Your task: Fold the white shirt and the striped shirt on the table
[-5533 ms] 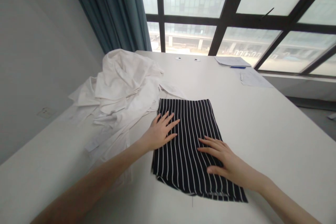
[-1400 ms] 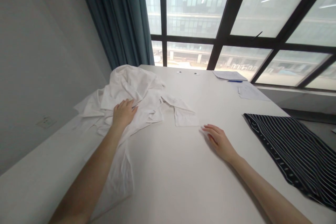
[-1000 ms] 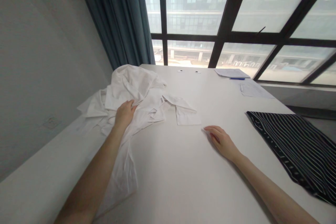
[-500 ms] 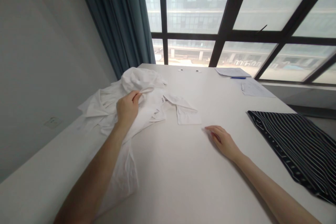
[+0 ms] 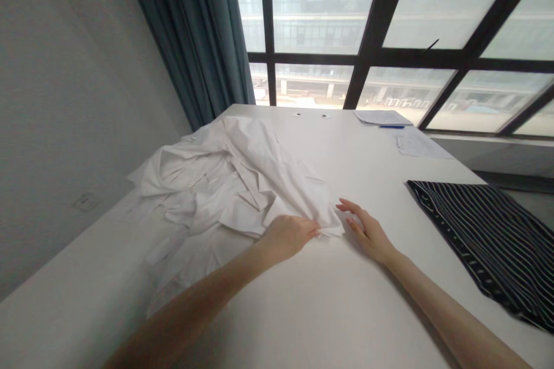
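Observation:
A rumpled white cloth garment (image 5: 242, 179) is spread over the left and middle of the white table (image 5: 311, 311); its exact kind is hard to make out among the folds. My left hand (image 5: 289, 236) is closed on the garment's near right edge, fingers pinching the fabric. Just right of that corner, my right hand (image 5: 366, 233) hovers close to the tabletop, holding nothing, its fingers apart and pointing toward the cloth.
A black cloth with white stripes (image 5: 485, 236) lies at the right edge. Papers (image 5: 381, 117) and a blue pen (image 5: 392, 127) rest at the far right. Two small white pieces with dark spots (image 5: 325, 116) sit near the back. A blue curtain (image 5: 203, 34) hangs behind the left side.
My left hand has drawn part of the white garment rightward and nearer, covering the white flap that lay in the middle. The right hand has barely moved; its fingers have spread a little.

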Tool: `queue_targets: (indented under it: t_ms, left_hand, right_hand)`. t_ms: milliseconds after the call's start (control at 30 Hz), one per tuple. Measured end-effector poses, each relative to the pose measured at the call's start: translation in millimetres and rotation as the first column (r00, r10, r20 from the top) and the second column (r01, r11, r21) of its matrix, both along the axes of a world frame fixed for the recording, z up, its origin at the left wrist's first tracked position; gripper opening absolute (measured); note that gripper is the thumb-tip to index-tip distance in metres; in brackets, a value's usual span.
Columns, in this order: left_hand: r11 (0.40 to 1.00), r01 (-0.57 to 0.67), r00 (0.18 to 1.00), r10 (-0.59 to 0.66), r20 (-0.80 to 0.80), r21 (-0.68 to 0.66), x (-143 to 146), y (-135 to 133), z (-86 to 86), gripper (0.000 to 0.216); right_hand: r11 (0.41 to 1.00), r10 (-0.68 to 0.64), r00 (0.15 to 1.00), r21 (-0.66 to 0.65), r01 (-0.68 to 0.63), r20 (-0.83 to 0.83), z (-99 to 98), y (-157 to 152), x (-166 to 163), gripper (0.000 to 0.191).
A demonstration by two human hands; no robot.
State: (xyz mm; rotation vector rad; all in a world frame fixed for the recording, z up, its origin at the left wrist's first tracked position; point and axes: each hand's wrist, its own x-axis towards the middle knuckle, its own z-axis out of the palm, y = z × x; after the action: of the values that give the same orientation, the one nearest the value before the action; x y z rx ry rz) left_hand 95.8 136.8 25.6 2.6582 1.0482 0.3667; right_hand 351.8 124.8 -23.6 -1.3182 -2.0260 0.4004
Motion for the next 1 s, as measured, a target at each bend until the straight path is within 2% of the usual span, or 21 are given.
queue_targets:
  t_ms: [100, 200, 267, 367, 467, 533, 633, 767, 900, 1000]
  left_hand:
    - [0.999, -0.031, 0.997, 0.03, -0.071, -0.011, -6.6, 6.8, 8.4, 0.038]
    - [0.979, -0.19, 0.98, 0.195, -0.052, 0.078, -22.3, 22.1, 20.2, 0.039]
    - [0.932, -0.325, 0.942, 0.335, -0.037, 0.164, -36.3, 34.2, 27.1, 0.035]
    - [0.829, -0.474, 0.855, 0.514, -0.07, 0.297, -56.4, 48.0, 32.6, 0.028]
    - [0.758, -0.537, 0.756, 0.627, -0.188, 0.37, -67.9, 52.7, 30.6, 0.036]
    - [0.75, -0.541, 0.717, 0.648, -0.258, 0.38, -70.3, 52.6, 26.7, 0.041]
    - [0.764, -0.522, 0.723, 0.632, -0.28, 0.379, -69.7, 52.1, 21.3, 0.04]
    - [0.78, -0.542, 0.74, 0.62, -0.263, 0.314, -65.6, 52.1, 19.8, 0.043]
    - [0.826, -0.555, 0.798, 0.561, -0.221, 0.096, -56.3, 46.9, 25.2, 0.043]
    - [0.829, -0.558, 0.825, 0.549, -0.136, -0.035, -48.7, 41.4, 28.7, 0.039]
  right_hand:
    - [0.99, 0.138, 0.988, 0.002, -0.139, 0.062, 4.8, -3.1, -5.4, 0.04]
    - [0.964, 0.261, 0.956, 0.014, -0.265, 0.137, 8.8, -4.5, -10.6, 0.036]
    - [0.95, 0.305, 0.938, 0.023, -0.313, 0.162, 9.8, -5.1, -12.7, 0.035]
    - [0.959, 0.275, 0.952, 0.034, -0.282, 0.13, 9.6, -7.0, -13.5, 0.038]
    - [0.977, 0.202, 0.977, 0.052, -0.206, 0.069, 9.6, -9.1, -12.8, 0.047]
    - [0.978, 0.199, 0.978, 0.057, -0.202, 0.054, 10.6, -10.1, -12.5, 0.044]
    - [0.966, 0.249, 0.967, 0.063, -0.252, 0.05, 13.3, -11.0, -12.7, 0.038]
    - [0.947, 0.307, 0.949, 0.08, -0.312, 0.07, 15.9, -12.1, -13.9, 0.042]
    - [0.952, 0.284, 0.953, 0.086, -0.293, 0.11, 13.2, -11.1, -14.2, 0.042]
    - [0.954, 0.265, 0.957, 0.111, -0.277, 0.115, 9.7, -9.5, -13.6, 0.039]
